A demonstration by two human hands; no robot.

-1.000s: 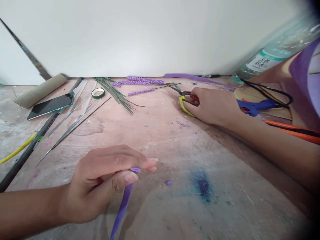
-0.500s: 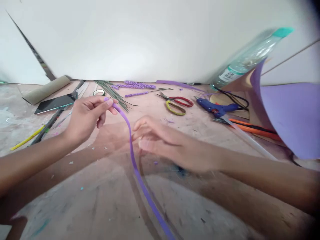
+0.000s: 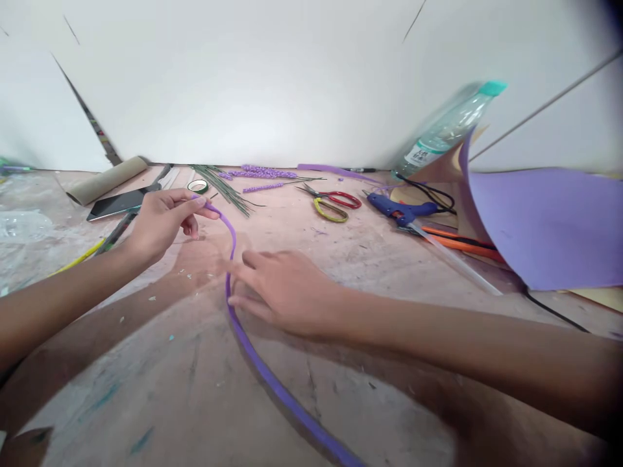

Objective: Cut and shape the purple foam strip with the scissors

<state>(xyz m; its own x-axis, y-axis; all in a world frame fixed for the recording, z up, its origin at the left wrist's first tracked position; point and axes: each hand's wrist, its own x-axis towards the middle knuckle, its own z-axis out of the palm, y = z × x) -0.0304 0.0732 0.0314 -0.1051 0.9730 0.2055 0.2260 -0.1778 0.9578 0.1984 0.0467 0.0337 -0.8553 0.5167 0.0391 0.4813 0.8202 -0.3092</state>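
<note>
A long, narrow purple strip (image 3: pixel 263 368), which looks like foam or paper, curves from the upper left down past the bottom edge. My left hand (image 3: pixel 168 220) pinches its far end between thumb and fingers, raised over the table. At the strip's middle stretch is my right hand (image 3: pixel 287 288), blurred by motion. Its thumb and index finger are spread apart and reach to the strip, seemingly touching it without closing round it. Beyond the hands lie beaded-looking purple stems (image 3: pixel 265 172) and a bundle of green wires (image 3: pixel 221 188).
Scissors (image 3: pixel 335 201) and a blue glue gun (image 3: pixel 402 209) lie right of centre. Behind them a plastic bottle (image 3: pixel 448 133) leans, with a large purple sheet (image 3: pixel 549 227) to the right. A cardboard tube (image 3: pixel 107 180), phone (image 3: pixel 121 202) and tape roll (image 3: pixel 197 187) lie left.
My right hand has moved left to the strip, its fingers spreading. My left hand still pinches the end. The strip bows further left, and the view has shifted slightly.
</note>
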